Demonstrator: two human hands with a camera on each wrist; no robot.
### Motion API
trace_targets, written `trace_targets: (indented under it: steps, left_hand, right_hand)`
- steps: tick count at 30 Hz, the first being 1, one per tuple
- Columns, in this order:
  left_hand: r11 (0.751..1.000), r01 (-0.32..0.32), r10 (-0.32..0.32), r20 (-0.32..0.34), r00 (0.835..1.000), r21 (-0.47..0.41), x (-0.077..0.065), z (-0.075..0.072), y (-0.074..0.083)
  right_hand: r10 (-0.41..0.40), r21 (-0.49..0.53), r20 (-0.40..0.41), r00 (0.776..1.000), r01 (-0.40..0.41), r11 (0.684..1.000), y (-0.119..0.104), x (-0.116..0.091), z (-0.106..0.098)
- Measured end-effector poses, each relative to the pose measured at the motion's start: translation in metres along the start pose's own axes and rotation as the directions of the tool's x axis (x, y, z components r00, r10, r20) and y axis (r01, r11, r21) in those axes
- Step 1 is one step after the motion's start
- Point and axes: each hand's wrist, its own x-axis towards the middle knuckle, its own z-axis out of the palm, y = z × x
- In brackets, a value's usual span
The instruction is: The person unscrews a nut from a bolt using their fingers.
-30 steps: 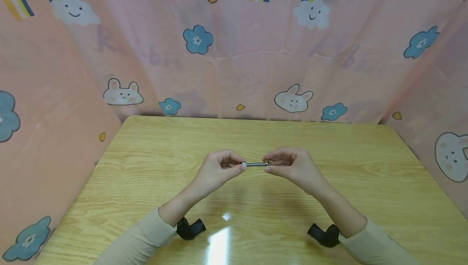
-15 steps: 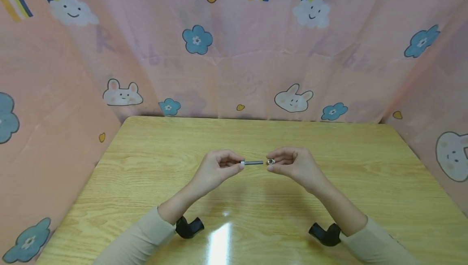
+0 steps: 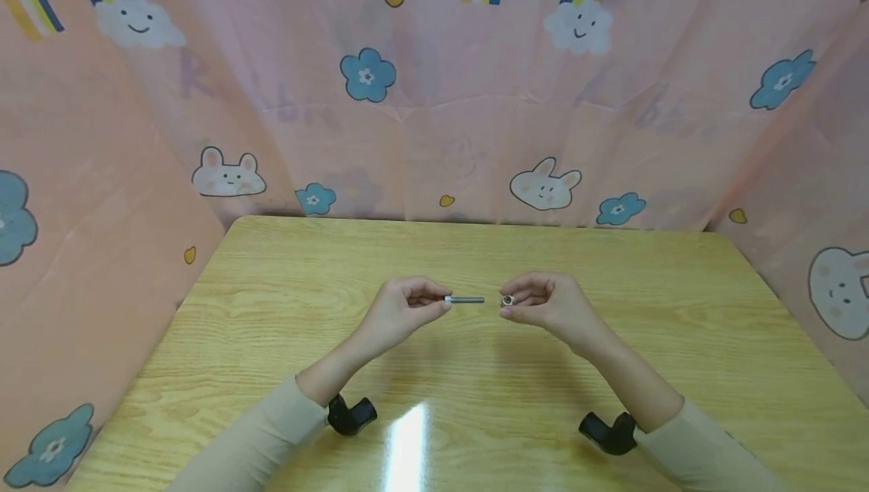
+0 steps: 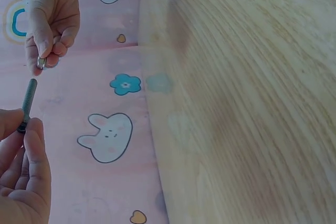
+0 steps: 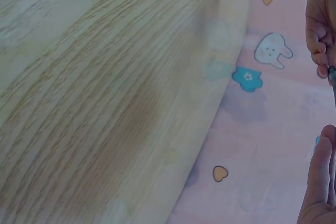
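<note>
Above the table my left hand (image 3: 402, 312) pinches a metal bolt (image 3: 467, 299) by its head end, between thumb and fingers. The threaded shank (image 4: 30, 97) points toward my right hand (image 3: 553, 307). A small shiny nut (image 3: 508, 300) is pinched between the thumb and fingertips of the right hand. A short gap separates the bolt's tip from the nut. In the left wrist view the nut (image 4: 41, 63) sits just beyond the bolt's end. The right wrist view cuts off most of both hands at its right edge, and the nut is hidden there.
A wood-grain table (image 3: 326, 265) spreads beneath both hands, with a bright light reflection near its front. Pink printed curtains (image 3: 434, 99) stand behind it and at both sides. Black wrist cameras (image 3: 351, 415) stick out from under both cuffs.
One second ago the nut was at the bolt's end. The hands have since drawn apart, the right hand shifting slightly right and the left slightly left, leaving the bolt and nut separated.
</note>
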Motion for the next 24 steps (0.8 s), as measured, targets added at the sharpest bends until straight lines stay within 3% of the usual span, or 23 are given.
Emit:
trace_targets:
  steps: [5, 13, 19, 24]
  left_hand:
    - [0.999, -0.003, 0.003, -0.012, 1.000, 0.037, 0.006, 0.001, -0.010]
    - [0.989, -0.063, 0.062, 0.013, 0.998, 0.135, 0.014, 0.007, -0.026]
    - [0.978, -0.073, 0.068, 0.031, 0.997, 0.195, 0.017, 0.009, -0.039]
    - [0.966, -0.043, 0.039, 0.020, 0.999, 0.255, 0.022, 0.013, -0.047]
  right_hand:
    - [0.004, 0.026, 0.036, 0.999, -0.005, 1.000, 0.008, 0.005, -0.002]
    - [0.018, 0.049, 0.074, 0.997, -0.021, 0.999, 0.019, 0.013, -0.007]
    - [0.056, 0.071, 0.138, 0.989, -0.066, 0.995, 0.031, 0.019, -0.008]
    - [0.088, 0.063, 0.190, 0.978, -0.101, 0.993, 0.044, 0.028, -0.006]
